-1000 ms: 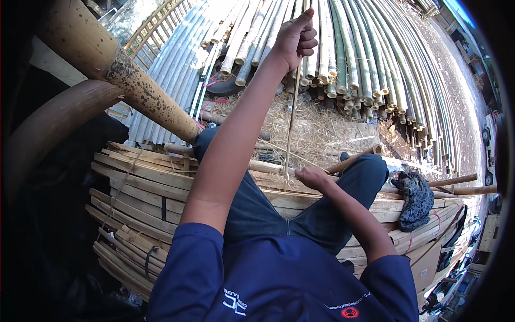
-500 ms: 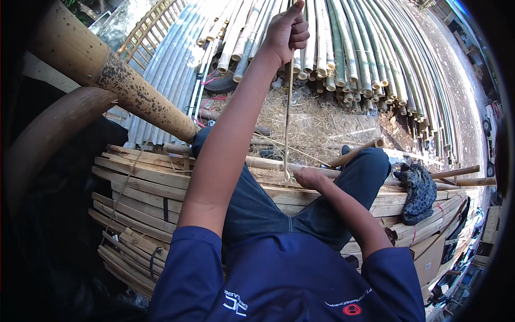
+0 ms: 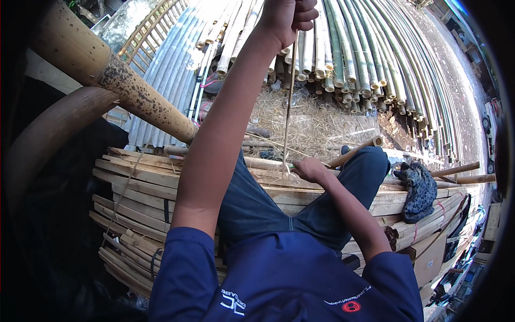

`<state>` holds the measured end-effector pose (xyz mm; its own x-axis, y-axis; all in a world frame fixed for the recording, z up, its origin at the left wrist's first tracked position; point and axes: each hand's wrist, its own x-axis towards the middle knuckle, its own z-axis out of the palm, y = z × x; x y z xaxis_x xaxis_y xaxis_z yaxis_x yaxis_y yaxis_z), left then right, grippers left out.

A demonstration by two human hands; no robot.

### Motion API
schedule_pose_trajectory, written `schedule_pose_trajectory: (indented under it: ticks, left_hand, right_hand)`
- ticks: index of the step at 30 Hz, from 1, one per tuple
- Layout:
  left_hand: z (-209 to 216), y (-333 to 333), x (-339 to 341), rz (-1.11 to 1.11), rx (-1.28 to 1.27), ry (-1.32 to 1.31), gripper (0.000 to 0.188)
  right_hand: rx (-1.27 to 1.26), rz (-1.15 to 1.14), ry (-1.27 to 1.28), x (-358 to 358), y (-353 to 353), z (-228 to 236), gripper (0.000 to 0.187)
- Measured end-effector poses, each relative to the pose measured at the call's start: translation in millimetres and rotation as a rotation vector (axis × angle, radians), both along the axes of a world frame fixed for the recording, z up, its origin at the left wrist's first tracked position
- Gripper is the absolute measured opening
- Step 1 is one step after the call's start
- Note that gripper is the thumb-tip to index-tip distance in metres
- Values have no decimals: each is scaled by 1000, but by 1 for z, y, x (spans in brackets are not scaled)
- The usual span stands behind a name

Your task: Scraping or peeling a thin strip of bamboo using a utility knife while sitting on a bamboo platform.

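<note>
My left hand (image 3: 287,22) is raised high at the top edge, its fingers closed round the upper end of a thin bamboo strip (image 3: 290,102). The strip hangs almost straight down between my knees, its lower end among pale curled shavings (image 3: 283,174). Beside that lower end, my right hand (image 3: 310,170) is closed in front of my right knee. A small greenish bit shows at its fingertips; what it holds is too small to make out.
Stacked bamboo slats (image 3: 139,188) lie under and beside my legs. A thick bamboo pole (image 3: 145,102) slants in from the upper left. Long bamboo poles (image 3: 343,64) are piled ahead, past straw-like litter (image 3: 316,129). A dark patterned cloth (image 3: 418,193) lies at right.
My left hand has risen slightly, partly out of the top edge, with the strip. My right hand has shifted a little up and right, and a greenish bit now shows at its fingers.
</note>
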<state>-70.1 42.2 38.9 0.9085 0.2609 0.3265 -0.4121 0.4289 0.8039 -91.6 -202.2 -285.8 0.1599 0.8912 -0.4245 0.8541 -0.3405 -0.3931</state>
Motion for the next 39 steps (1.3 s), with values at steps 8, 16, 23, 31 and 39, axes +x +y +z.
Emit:
schedule_pose_trajectory:
  ticks: [8, 16, 23, 31, 39]
  left_hand:
    - [-34, 0, 8, 4, -55, -21, 50]
    - [-39, 14, 10, 63, -53, 28, 49]
    - [-40, 12, 8, 58, -35, 23, 50]
    - [-36, 13, 2, 45, -53, 15, 47]
    - [-36, 12, 12, -11, -85, 32, 48]
  right_hand:
    - [78, -41, -63, -1, -3, -29, 24]
    - [245, -117, 81, -2, -22, -60, 16]
    - [-28, 116, 145, 21, 13, -56, 36]
    - [242, 13, -46, 13, 27, 11, 27]
    - [35, 81, -45, 20, -6, -54, 20]
